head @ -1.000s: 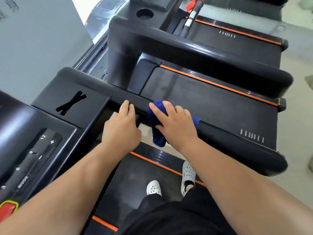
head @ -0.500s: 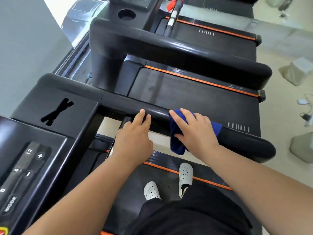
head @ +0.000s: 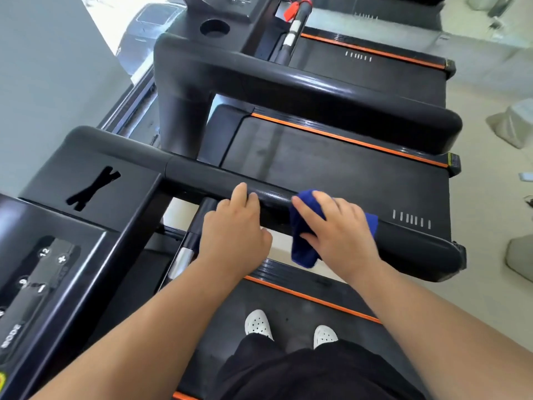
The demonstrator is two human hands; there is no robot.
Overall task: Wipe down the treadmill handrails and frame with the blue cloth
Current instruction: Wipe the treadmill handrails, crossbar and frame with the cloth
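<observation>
The person is standing on the belt [head: 288,316] of the treadmill, and two white shoes [head: 258,324] are showing at the bottom of the view. Both forearms are reaching forward to the handrail [head: 409,249], the black bar that is crossing the view from the console side on the left toward its rounded end on the right.

The left hand [head: 235,235] is resting on this bar with nothing in it. Its fingers [head: 240,194] are curling loosely over the top, not clenched. Just beside it, toward the free end, the right hand [head: 337,229] is pressing the blue cloth [head: 302,249] flat against the bar. The fingers of this hand are spreading over the cloth and holding it down, and one folded part is hanging below the rail on the near side.

The long axis of the bar is running left to right and slightly toward the person at the right end. So the unwiped length is probably lying to the right of the cloth, and the right hand is the nearer one for it. I judge that the coming stroke needs to slide along this axis toward the rounded end.

Behind the bar, a neighbouring treadmill [head: 331,157] is standing with its own thick rail [head: 317,93], well apart from both hands.
</observation>
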